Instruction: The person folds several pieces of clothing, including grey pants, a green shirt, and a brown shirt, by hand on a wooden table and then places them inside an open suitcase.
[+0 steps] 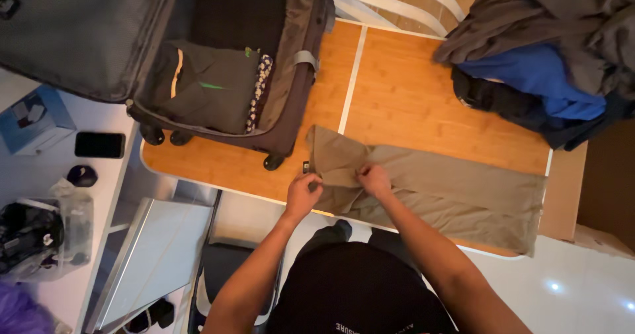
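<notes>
A pair of tan trousers [456, 188] lies flat across the near side of a wooden table [410, 96], waistband to the left, legs running right. My left hand [303, 194] pinches the waistband at the near left edge. My right hand [374, 178] grips the cloth a little to the right, near the fly. Both hands rest on the fabric close together.
An open dark suitcase [218, 76] with folded dark clothes sits at the table's far left. A heap of grey, blue and black clothes [549, 63] lies at the far right. A black phone [99, 145], a blue box [33, 119] and a clear bag [46, 231] lie on a white surface at left.
</notes>
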